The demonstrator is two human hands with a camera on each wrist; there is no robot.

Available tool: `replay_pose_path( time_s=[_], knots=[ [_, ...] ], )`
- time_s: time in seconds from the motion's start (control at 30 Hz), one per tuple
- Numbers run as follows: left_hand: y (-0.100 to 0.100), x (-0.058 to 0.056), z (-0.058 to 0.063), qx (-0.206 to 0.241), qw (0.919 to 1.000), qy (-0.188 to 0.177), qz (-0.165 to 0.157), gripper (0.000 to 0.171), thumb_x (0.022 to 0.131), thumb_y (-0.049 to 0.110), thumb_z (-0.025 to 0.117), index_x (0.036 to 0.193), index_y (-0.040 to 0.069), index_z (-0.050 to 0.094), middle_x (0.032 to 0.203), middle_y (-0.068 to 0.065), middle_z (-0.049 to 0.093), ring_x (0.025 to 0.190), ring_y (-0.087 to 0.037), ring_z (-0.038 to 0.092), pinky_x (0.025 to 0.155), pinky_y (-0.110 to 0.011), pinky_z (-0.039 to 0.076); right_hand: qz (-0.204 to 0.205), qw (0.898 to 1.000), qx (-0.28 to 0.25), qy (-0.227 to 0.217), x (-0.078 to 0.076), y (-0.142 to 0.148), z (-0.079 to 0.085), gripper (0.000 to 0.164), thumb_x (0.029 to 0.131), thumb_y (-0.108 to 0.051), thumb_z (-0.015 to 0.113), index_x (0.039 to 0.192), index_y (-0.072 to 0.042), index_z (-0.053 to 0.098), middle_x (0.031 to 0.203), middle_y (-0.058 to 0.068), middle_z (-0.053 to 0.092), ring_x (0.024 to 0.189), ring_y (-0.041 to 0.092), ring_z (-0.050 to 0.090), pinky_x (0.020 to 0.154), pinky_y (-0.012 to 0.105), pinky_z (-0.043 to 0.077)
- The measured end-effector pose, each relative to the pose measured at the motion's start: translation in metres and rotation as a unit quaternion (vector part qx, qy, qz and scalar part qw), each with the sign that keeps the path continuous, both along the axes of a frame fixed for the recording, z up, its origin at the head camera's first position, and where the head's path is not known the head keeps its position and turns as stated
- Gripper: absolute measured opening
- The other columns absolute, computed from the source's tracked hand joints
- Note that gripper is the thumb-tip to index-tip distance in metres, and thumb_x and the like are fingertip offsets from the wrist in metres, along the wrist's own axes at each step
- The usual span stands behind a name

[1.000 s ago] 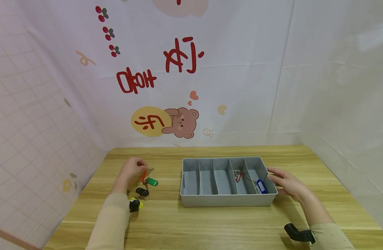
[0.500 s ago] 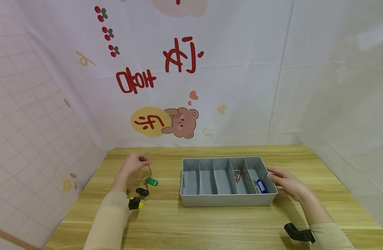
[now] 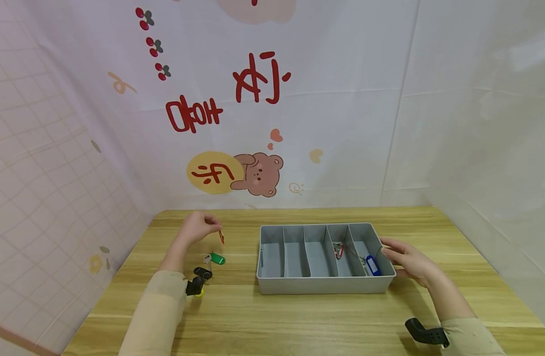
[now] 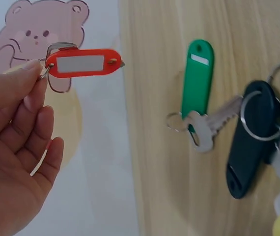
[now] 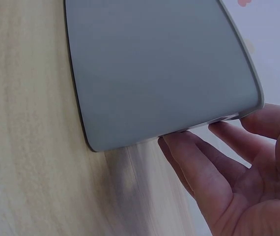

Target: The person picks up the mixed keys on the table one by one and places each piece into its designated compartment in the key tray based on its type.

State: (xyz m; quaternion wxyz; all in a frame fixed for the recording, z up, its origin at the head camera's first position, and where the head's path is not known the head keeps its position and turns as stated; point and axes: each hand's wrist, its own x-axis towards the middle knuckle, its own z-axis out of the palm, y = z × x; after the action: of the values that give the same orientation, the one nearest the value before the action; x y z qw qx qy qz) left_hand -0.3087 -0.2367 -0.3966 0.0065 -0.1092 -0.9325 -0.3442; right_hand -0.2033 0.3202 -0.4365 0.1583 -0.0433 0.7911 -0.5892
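My left hand pinches the metal ring of a red-orange key tag between thumb and fingertips, the tag raised over the back left of the table. Metal shows behind the tag in the left wrist view. Nearer the body lie a green key tag with a key, a black key tag and a partly hidden yellow tag. My right hand rests its fingers against the right end of a grey divided box, the thumb side up by the rim.
In the box, a red-and-silver keyring item lies in the second compartment from the right. A blue key tag with keys sits in the rightmost one. Printed cloth hangs along the table's back and sides.
My left hand has lifted the red-orange key tag off the pile and carried it slightly back and right. My right hand and the box have stayed put.
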Motion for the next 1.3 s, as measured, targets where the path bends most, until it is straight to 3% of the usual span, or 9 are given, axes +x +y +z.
replay_pose_path(
  time_s=[0.37,0.67,1.03,1.3],
  knots=[
    [0.016,0.005,0.017,0.001,1.0,-0.005,-0.005,0.012,0.09,0.021,0.074,0.089,0.009,0.076,0.089,-0.003,0.07,0.084,-0.022,0.062,0.076,-0.041,0.05,0.009,1.0,-0.007,0.005,0.0,0.002,0.001,0.066,0.106,-0.023,0.049,0.153,0.01,0.015,0.138,0.032,0.045,0.107,0.019,0.061,0.082,0.04,0.056],
    [0.028,0.011,0.029,0.005,0.9999,-0.004,-0.009,0.011,0.089,0.021,0.075,0.087,0.01,0.076,0.089,-0.002,0.07,0.082,-0.021,0.061,0.075,-0.04,0.049,-0.002,1.0,-0.002,0.0,0.0,0.0,0.001,0.067,0.106,-0.024,0.049,0.153,0.01,0.015,0.143,0.038,0.036,0.11,0.022,0.06,0.083,0.04,0.056],
    [0.043,0.016,0.041,0.017,0.9997,0.001,-0.015,0.012,0.089,0.02,0.074,0.089,0.008,0.077,0.092,-0.004,0.071,0.085,-0.022,0.062,0.076,-0.04,0.05,0.012,1.0,-0.012,0.006,-0.001,0.003,0.001,0.068,0.105,-0.024,0.05,0.152,0.011,0.015,0.138,0.033,0.045,0.105,0.015,0.062,0.082,0.04,0.056],
    [0.053,0.02,0.046,0.02,0.9996,-0.006,-0.017,0.013,0.089,0.021,0.075,0.089,0.008,0.077,0.091,-0.004,0.071,0.085,-0.022,0.061,0.076,-0.041,0.05,-0.004,1.0,-0.003,-0.003,-0.001,-0.001,0.002,0.067,0.105,-0.023,0.049,0.153,0.01,0.015,0.142,0.037,0.038,0.108,0.019,0.061,0.083,0.04,0.056]
  ],
)
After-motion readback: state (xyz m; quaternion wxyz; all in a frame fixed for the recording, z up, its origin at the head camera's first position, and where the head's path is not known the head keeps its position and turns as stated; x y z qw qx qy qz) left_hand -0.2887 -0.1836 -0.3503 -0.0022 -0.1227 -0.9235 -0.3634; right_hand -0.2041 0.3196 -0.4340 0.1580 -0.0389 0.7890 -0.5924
